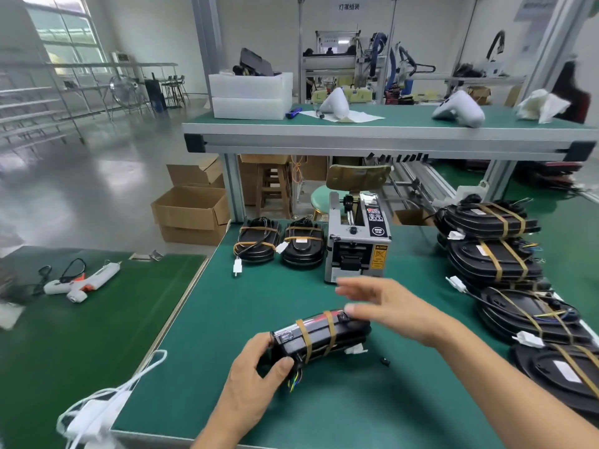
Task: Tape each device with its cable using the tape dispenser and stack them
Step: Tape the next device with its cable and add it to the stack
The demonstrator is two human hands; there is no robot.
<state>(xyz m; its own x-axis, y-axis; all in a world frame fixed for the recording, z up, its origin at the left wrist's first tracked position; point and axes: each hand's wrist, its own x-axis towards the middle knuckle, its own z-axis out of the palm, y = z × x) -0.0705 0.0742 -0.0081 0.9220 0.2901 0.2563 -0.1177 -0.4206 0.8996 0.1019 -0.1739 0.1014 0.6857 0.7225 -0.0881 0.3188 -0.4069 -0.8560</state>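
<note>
The left hand [256, 367] grips the taped device [319, 335] at its near end; the right hand [385, 303] hovers above it, fingers spread.

Black device [319, 338] with tan tape bands [304, 340], silver-black tape dispenser [358, 241], green table mat [324, 400].

Chinese characters "灯罩组装" on a hanging sign [349, 7] at the back. Yellow warning label [379, 256] on the tape dispenser [356, 241], wording too small to read.
</note>
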